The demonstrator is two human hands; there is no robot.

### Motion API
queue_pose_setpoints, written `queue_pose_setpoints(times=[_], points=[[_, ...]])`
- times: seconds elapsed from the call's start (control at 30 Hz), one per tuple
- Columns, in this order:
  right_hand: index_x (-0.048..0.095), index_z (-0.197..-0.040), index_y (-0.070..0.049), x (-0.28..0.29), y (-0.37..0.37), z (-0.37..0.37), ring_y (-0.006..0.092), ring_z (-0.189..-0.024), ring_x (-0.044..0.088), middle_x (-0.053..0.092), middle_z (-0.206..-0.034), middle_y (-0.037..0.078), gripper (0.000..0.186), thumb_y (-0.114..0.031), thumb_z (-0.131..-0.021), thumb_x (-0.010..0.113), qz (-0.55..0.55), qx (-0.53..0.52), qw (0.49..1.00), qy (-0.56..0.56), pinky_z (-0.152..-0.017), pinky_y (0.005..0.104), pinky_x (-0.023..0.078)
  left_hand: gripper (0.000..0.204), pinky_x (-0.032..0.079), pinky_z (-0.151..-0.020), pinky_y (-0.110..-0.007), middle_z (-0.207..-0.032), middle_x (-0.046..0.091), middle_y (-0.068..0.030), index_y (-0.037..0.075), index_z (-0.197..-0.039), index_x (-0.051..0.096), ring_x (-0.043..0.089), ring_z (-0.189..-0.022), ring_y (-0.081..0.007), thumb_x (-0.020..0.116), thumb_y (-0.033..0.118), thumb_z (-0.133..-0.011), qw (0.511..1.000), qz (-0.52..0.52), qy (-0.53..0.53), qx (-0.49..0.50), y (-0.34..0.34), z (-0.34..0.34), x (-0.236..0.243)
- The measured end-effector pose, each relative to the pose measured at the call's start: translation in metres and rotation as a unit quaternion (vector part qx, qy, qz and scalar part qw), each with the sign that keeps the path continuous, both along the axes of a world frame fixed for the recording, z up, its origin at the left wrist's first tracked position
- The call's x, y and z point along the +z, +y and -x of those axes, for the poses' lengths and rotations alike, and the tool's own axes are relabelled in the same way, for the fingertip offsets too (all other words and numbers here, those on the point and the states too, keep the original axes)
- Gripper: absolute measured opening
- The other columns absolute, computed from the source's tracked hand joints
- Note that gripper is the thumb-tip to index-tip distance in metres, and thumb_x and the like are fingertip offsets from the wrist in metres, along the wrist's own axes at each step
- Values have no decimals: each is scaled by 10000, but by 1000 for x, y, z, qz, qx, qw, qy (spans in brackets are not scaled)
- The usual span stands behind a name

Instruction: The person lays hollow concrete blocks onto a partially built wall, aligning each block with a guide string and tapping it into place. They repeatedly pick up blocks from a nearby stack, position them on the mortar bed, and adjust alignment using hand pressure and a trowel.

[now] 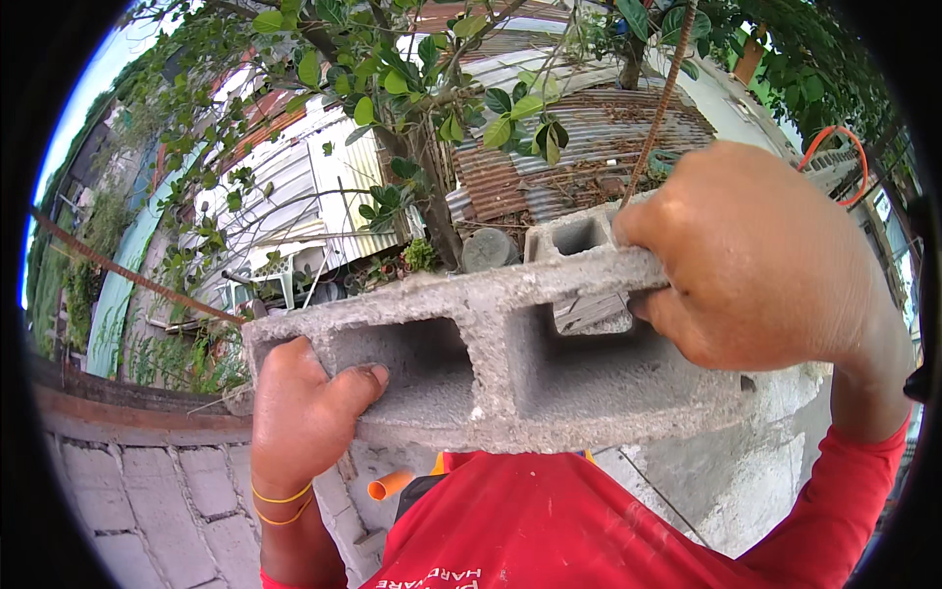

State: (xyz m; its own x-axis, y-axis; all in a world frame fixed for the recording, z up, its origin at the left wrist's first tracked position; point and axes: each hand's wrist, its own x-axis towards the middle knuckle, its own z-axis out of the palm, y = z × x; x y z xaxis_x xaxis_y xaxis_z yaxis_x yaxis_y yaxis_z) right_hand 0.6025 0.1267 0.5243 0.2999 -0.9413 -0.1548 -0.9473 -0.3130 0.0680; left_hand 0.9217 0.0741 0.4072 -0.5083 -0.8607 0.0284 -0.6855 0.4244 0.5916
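Note:
A grey hollow concrete block (491, 368) is held up close in front of my chest, its open cells facing me. My left hand (306, 404) grips its left end, the thumb hooked over the edge of the left cell. At the right end my right hand (756, 255) is closed over the upper wall, with fingertips reaching into the right cell. Another hollow block (579, 234) shows just beyond the held one, partly hidden by it.
Rusty steel bars (137, 275) rise at the left and upper right. A block wall (177, 501) stands lower left, and an orange pipe end (391, 484) is near my waist. Beyond are a tree trunk (432, 187), corrugated roofing (589, 128) and a round grey concrete piece (489, 250).

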Motion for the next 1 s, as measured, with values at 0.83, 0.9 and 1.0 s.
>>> queue_pose_setpoints(times=[0.83, 0.9, 1.0], points=[[736, -967, -18, -672, 102, -40, 384, -932, 765, 772, -970, 221, 229, -157, -785, 716, -343, -293, 890, -69, -852, 459, 615, 598, 531, -1030, -461, -1193, 702, -315, -89, -1094, 702, 676, -1160, -450, 766, 439, -822, 877, -449, -162, -64, 50, 50, -747], [746, -990, -23, -711, 101, -51, 373, -972, 768, 777, -990, 218, 242, -179, -808, 716, -368, -311, 875, -49, -878, 450, 614, 581, 524, -1046, -457, -1202, 699, -314, -79, -1202, 662, 674, -1173, -445, 759, 371, -847, 874, -459, -151, -60, 54, 52, -789], [758, -1052, -23, -763, 100, -62, 351, -999, 772, 784, -1018, 206, 312, -233, -823, 726, -394, -358, 847, -10, -906, 439, 611, 603, 519, -1054, -462, -1267, 684, -297, -55, -1299, 611, 661, -1207, -437, 753, 333, -860, 862, -468, -182, -63, 58, 62, -833]])
